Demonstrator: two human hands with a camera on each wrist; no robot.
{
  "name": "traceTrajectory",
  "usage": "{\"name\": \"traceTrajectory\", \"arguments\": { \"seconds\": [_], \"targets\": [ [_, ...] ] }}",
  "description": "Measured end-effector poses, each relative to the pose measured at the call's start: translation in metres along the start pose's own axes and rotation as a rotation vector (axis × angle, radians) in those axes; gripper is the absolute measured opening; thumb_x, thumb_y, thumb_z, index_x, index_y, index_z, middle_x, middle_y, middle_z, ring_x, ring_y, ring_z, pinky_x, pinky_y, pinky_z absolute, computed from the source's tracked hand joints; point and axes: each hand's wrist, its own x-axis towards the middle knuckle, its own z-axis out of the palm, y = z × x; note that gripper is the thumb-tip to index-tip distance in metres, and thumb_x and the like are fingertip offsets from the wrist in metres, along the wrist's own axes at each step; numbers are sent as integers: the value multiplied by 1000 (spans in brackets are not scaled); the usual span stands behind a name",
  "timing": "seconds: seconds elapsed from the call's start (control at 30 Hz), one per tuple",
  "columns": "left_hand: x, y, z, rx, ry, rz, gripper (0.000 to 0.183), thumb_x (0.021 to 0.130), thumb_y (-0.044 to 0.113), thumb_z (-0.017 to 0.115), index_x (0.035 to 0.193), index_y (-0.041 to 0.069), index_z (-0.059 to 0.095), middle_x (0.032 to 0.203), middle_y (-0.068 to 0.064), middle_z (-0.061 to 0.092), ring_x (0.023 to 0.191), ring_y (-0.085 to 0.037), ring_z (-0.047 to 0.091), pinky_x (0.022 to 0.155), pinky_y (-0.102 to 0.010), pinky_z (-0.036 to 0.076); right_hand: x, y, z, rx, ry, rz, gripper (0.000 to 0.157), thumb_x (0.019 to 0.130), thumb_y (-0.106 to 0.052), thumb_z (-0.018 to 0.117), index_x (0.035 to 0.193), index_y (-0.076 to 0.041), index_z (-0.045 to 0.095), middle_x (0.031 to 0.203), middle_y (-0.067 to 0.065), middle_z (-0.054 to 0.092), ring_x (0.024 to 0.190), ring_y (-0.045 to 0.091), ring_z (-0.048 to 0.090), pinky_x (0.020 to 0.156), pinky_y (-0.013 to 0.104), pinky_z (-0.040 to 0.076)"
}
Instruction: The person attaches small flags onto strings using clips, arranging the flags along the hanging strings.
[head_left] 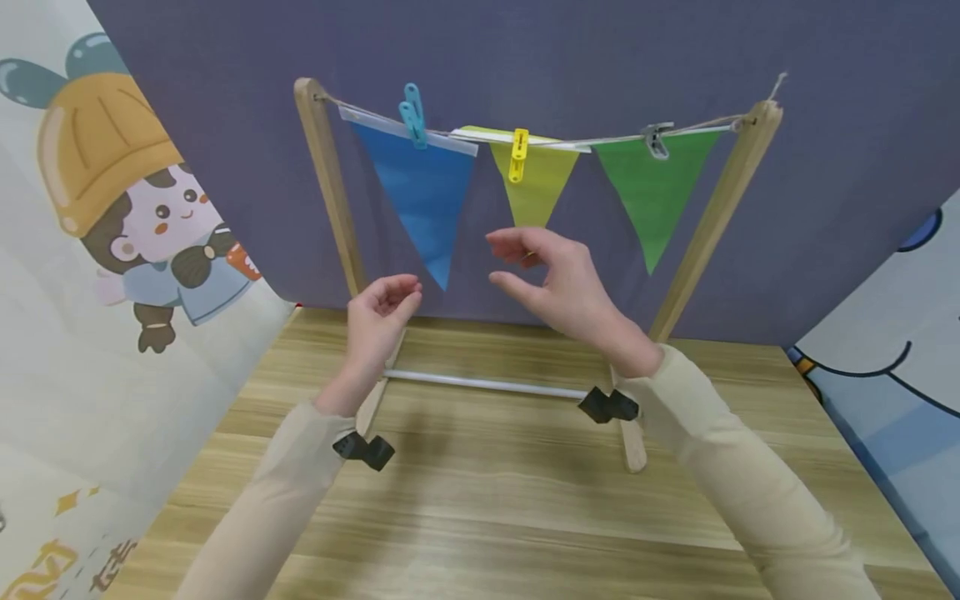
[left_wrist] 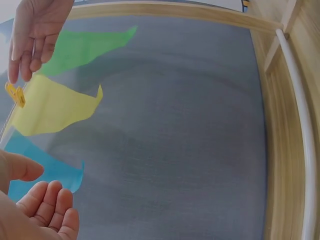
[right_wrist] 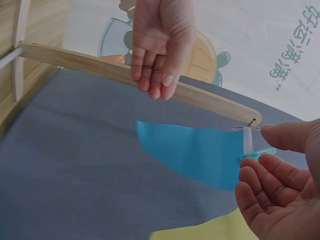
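Note:
Three pennants hang from a string (head_left: 615, 138) tied between two wooden posts. On the left, a blue pennant (head_left: 420, 183) carries a light-blue clothespin (head_left: 412, 117). In the middle, a yellow clothespin (head_left: 518, 156) is on the yellow pennant (head_left: 551, 171); at right a grey clothespin (head_left: 657, 140) is on the green pennant (head_left: 660, 183). My left hand (head_left: 381, 321), its fingers loosely bent and holding nothing, hovers left of the blue pennant's tip. In front of the yellow pennant's tip is my right hand (head_left: 558, 279), thumb and fingers apart, also holding nothing.
The left post (head_left: 330, 183) and right post (head_left: 716, 217) stand on wooden feet, joined low down by a white rod (head_left: 487, 383). Beneath is a wood-grain table (head_left: 480, 517). A grey-blue panel (head_left: 525, 50) rises behind, with cartoon-printed sheets (head_left: 150, 167) at the sides.

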Motion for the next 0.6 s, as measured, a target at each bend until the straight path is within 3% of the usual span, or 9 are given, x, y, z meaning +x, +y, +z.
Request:
{"name": "traceTrajectory", "arguments": {
  "seconds": [0.13, 0.37, 0.6],
  "targets": [
    [-7, -4, 2, 87, -26, 93, 20, 84, -8, 62, 103, -12, 61, 100, -25, 64, 83, -13, 60, 77, -19, 48, -10, 6, 3, 10, 5, 16, 37, 81, -5, 73, 115, 1, 62, 109, 12, 65, 93, 23, 62, 81, 33, 50],
    [-19, -13, 8, 372, -68, 394, 20, 80, -6, 67, 100, -7, 64, 98, -19, 65, 92, -29, 62, 81, -38, 50, -27, 16, 8, 33, 6, 66, 39, 80, -5, 74, 115, 2, 62, 107, 13, 66, 92, 25, 63, 80, 36, 51],
    [-31, -22, 16, 509, -119, 533, 28, 77, -6, 68, 104, -9, 62, 102, -20, 62, 97, -33, 57, 86, -41, 48, -48, 25, 14, 63, 2, 123, 38, 80, -4, 74, 115, 1, 62, 104, 13, 67, 90, 23, 64, 79, 36, 52]
  ]
}}
